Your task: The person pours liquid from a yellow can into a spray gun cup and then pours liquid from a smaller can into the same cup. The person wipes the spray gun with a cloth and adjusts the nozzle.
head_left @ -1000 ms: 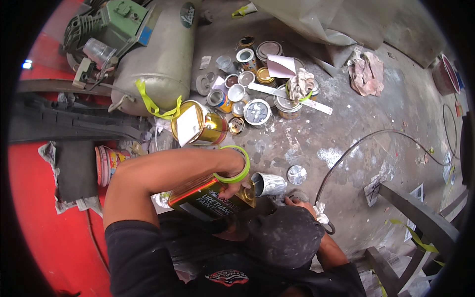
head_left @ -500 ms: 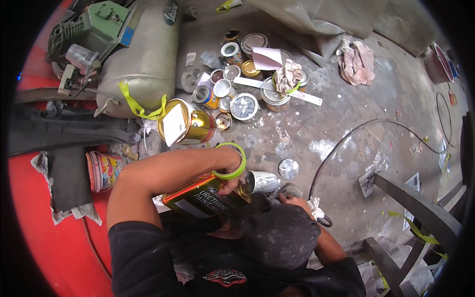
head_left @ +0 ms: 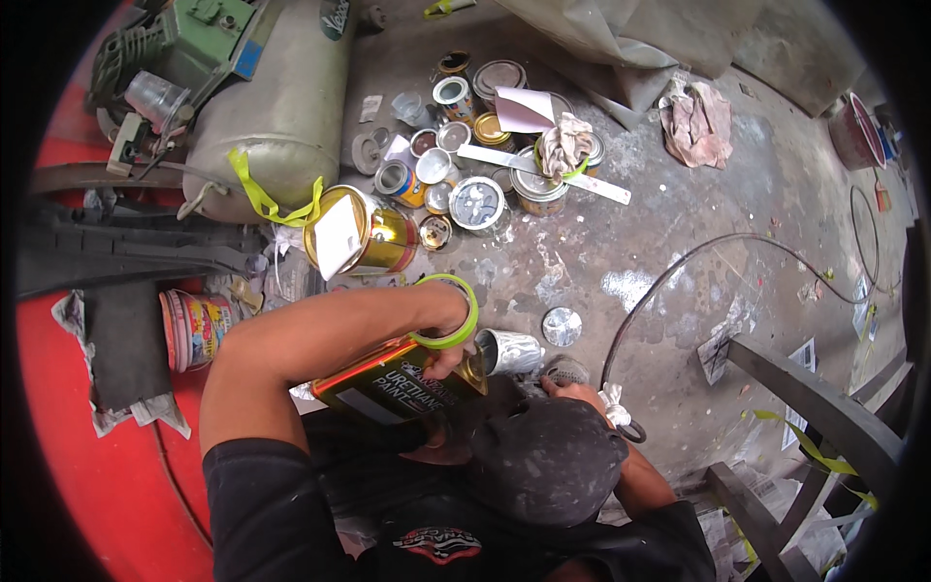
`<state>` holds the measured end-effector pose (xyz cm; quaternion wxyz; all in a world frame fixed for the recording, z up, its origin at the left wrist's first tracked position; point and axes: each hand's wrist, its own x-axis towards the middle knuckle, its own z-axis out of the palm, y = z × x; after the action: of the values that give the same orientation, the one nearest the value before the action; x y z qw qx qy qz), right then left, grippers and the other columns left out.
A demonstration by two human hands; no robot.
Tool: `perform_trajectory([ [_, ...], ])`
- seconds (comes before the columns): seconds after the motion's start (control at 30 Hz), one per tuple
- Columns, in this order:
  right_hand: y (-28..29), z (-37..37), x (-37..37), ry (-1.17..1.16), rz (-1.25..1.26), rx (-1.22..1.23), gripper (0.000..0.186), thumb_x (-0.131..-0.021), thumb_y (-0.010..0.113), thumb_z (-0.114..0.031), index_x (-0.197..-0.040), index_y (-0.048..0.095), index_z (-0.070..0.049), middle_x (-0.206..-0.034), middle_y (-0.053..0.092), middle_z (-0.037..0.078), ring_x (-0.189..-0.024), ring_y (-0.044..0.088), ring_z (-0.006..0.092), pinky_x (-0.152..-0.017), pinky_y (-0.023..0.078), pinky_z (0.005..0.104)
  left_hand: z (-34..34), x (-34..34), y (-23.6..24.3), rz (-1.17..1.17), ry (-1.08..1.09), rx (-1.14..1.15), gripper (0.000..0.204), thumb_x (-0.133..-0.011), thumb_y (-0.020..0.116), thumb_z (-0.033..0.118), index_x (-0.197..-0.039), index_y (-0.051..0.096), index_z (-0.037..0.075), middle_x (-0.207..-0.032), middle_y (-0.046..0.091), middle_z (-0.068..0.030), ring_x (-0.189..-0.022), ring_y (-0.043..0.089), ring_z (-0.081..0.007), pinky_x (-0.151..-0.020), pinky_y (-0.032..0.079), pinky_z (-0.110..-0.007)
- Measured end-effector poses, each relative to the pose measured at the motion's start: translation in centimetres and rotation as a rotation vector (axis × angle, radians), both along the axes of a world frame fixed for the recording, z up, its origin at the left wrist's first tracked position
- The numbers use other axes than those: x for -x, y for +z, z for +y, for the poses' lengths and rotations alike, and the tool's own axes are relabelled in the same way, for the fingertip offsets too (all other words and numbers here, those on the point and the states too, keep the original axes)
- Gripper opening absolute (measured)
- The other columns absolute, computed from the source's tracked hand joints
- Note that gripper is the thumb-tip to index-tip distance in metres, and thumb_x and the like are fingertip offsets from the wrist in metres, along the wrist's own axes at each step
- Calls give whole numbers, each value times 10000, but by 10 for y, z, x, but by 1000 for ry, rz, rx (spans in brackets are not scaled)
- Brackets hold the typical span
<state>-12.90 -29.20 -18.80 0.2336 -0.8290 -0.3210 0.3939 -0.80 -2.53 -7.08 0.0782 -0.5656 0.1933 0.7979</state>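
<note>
My left hand [head_left: 448, 355] grips the top edge of a tilted rectangular gold paint can [head_left: 388, 390]. A roll of lime-green tape [head_left: 448, 308] rings my left wrist. Beside the can's upper end, a silver metal cup [head_left: 512, 351] leans over. My right hand [head_left: 574, 390] is closed just right of the cup, next to a grey perforated round piece [head_left: 564, 370]. A dark cap [head_left: 548, 464] hides part of it and whatever it holds. A silver disc-shaped lid [head_left: 561, 327] lies on the floor beyond the cup.
Several open and lidded tins [head_left: 478, 203] crowd the floor ahead, with a white strip [head_left: 543, 175] across them. A large gold can [head_left: 361, 233] stands by a grey tank [head_left: 276, 107]. A dark hose [head_left: 669, 267] curves rightward toward a metal stand [head_left: 815, 393].
The view has shifted slightly. Both hands, the gold paint can and the silver cup keep nearly the same positions relative to each other.
</note>
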Motion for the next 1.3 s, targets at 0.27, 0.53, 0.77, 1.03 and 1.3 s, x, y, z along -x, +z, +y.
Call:
perform_trajectory([
  [0.27, 2, 0, -1, -9, 10, -1, 521, -867, 553, -276, -1333, 549, -42, -1040, 658, 284, -940, 662, 448, -809, 522, 495, -4, -2, 4, -23, -27, 13, 1141, -536, 840, 277, -1548, 313, 240, -1241, 645, -135, -1027, 640, -299, -834, 517, -396],
  [0.53, 10, 1, -5, -6, -3, -18, 490, -867, 561, -262, -1307, 572, -46, -946, 678, 270, -907, 671, 435, -791, 522, 501, -4, 2, -11, 27, -33, -22, 1151, -525, 848, 267, -1546, 318, 220, -1240, 640, -137, -1036, 640, -300, -835, 520, -397],
  [0.77, 4, -2, -2, -17, -6, -30, 488, -871, 567, -273, -1301, 579, -42, -939, 675, 272, -890, 668, 446, -776, 516, 517, 3, 5, -18, -96, 44, 16, 537, -531, 867, 233, -1025, 709, 93, -989, 696, -50, -854, 643, -234, -724, 498, -374],
  [1.03, 6, 0, -5, -11, 4, -42, 501, -859, 579, -277, -1294, 581, -29, -944, 673, 275, -891, 665, 452, -776, 515, 519, 5, 7, -20, -182, 29, 14, 542, -533, 871, 378, -953, 761, 54, -942, 722, -140, -852, 679, -274, -716, 535, -399],
  [1.3, 6, 0, -3, -19, -13, -59, 508, -846, 580, -283, -1290, 583, -34, -952, 666, 276, -888, 668, 445, -779, 523, 507, 2, 1, -15, -113, 28, -101, 521, -570, 886, 392, -1000, 768, 122, -1117, 704, -80, -1005, 642, -225, -852, 492, -366],
])
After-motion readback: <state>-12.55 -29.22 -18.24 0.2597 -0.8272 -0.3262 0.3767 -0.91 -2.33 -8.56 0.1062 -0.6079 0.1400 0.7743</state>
